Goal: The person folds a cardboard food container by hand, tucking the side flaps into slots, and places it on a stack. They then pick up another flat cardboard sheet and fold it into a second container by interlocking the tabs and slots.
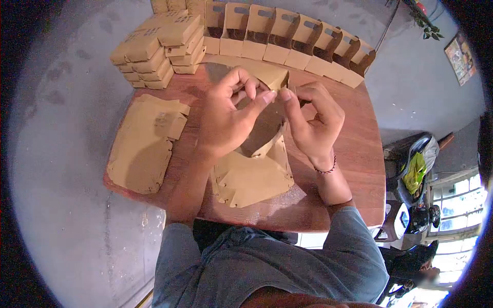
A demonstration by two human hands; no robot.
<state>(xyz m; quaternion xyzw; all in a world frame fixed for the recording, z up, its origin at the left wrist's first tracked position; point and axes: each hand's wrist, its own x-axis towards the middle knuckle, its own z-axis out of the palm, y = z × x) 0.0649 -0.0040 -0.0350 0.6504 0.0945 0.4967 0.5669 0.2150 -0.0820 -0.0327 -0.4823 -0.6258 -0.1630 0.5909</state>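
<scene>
A partly folded brown cardboard box [251,177] is in front of me on the wooden table, its near flap spread toward my body and its far end raised. My left hand [226,115] is closed at the raised far edge, thumb and finger pinching the cardboard. Close beside it, my right hand [318,118] pinches the same edge from the right, its fingers curled. The thumbs nearly meet there. Part of the box's inside is in shadow, and my hands hide some of its sides.
Flat cardboard blanks [138,146] lie on the table [349,169] at the left. Folded boxes are stacked [159,46] at the back left. A row of open handled cartons [292,38] lines the back edge. A chair with bags [413,169] and a person [416,262] are at the right.
</scene>
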